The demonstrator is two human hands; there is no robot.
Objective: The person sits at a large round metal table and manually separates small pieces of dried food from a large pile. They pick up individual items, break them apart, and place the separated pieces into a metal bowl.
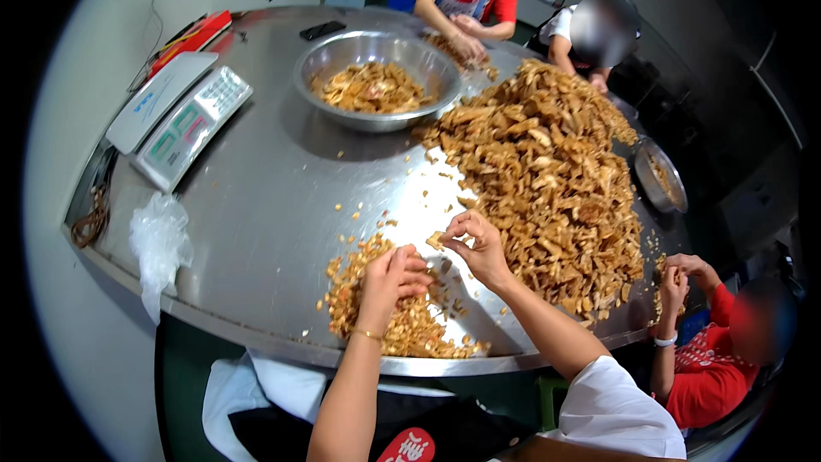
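My right hand (478, 247) pinches a small flat tan food piece (436, 240) between thumb and fingertips, just above the metal table. Left of it, my left hand (394, 276) hovers over or rests on a loose heap of small brown food bits (410, 330) near the table's front edge. Its fingers are slightly curled and apart, with nothing seen in them; the palm side is partly hidden. Beyond my right forearm rises a large mound of brown dried-looking food pieces (551, 192).
A steel basin (377, 119) holds more brown pieces on the metal table (256, 205). At left are a digital scale (183, 125) and a clear plastic bag (160, 237). A phone (322, 30) lies behind. Several people work around the table; another basin (660, 176) stands right.
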